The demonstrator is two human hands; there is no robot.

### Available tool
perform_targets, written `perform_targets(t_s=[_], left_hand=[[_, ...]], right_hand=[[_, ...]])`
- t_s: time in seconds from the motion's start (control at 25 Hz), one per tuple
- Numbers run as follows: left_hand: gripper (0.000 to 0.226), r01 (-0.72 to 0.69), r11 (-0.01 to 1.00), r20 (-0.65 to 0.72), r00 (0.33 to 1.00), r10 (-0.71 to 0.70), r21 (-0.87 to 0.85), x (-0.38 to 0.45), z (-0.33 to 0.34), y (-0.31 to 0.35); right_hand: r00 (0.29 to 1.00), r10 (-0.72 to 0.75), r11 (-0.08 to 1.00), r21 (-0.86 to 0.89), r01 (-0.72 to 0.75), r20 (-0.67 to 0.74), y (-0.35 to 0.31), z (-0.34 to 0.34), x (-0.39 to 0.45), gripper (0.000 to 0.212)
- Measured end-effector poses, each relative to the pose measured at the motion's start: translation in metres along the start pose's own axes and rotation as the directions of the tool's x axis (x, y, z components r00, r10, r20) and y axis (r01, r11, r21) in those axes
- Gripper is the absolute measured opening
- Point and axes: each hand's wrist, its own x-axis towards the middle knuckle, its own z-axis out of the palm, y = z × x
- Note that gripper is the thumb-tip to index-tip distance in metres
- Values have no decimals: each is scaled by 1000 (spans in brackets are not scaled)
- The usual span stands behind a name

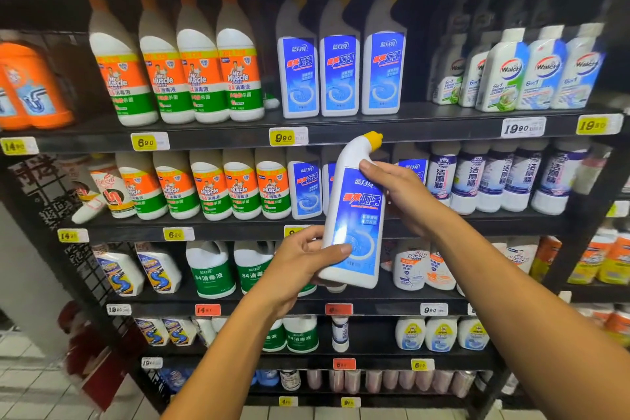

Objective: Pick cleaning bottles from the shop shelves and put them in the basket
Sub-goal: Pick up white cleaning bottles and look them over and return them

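A shopper stands before dark shop shelves (443, 119) stacked with cleaners, holding a white, blue-labelled bottle (354, 215) clear of them. The left hand (300, 262) cups its base, thumb across the label; the right hand (395, 194) wraps its shoulder below the yellow cap (373, 139). No basket is visible. Letting go with one hand too soon could tip the bottle into the rows behind. Above the bottle stand three matching bottles (339, 75) and four orange-labelled bottles (185, 78).
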Motion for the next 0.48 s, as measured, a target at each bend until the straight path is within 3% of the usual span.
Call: perform_targets(t_s=[0.16, 0.36, 0.48], left_hand=[[49, -12, 1000, 12, 1000, 12, -25, 1, -3, -2], [59, -11, 999, 9, 1000, 12, -39, 17, -18, -20], [66, -9, 1000, -7, 1000, 9, -18, 28, -22, -29]], right_hand=[[1000, -1, 999, -53, 2, 15, -4, 2, 0, 38], [978, -165, 983, -64, 174, 125, -17, 11, -9, 27], [950, -235, 957, -122, 263, 205, -13, 21, -15, 33]])
